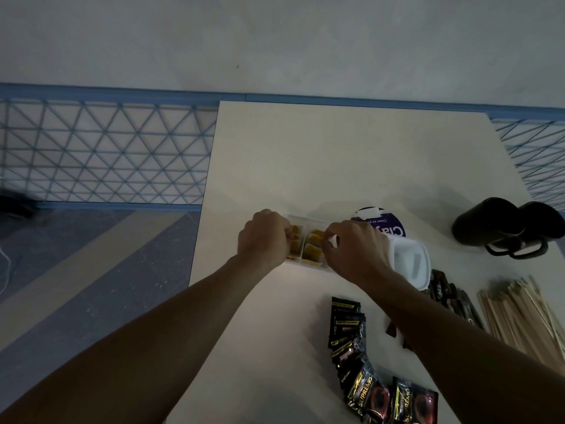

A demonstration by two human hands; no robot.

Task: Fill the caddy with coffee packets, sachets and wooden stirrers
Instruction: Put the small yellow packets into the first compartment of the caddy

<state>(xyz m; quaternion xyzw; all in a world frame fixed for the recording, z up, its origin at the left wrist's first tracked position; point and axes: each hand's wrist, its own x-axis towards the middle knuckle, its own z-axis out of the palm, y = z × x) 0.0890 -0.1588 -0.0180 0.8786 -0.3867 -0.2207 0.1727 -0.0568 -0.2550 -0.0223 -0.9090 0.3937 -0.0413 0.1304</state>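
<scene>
Head view: left hand point(264, 237) and right hand point(356, 249) reached forward over a pale table point(336, 154), apart from each other, with the clear caddy point(318, 222) between them.
Left grip: fingers curled over the caddy's left wall and held it, fingertips inside the left compartment.
Right grip: fingers bunched at the caddy's right end; whether they pinched the wall or a sachet could not be told.
Caddy contents: yellow sachets point(312, 250) lay in both compartments visible between the hands.
Beyond the right hand: a purple-labelled tub point(382, 224) stood partly hidden by the knuckles.
Just right of the right hand: a white plastic container point(409, 258), touching the wrist's outline; further right, two black mugs point(507, 231) side by side.
Left of the right forearm: a strip of black coffee packets point(351, 338) trailed back toward the person.
Right of the right forearm: dark stick packets point(449, 296), then wooden stirrers point(519, 316) in a loose pile.
</scene>
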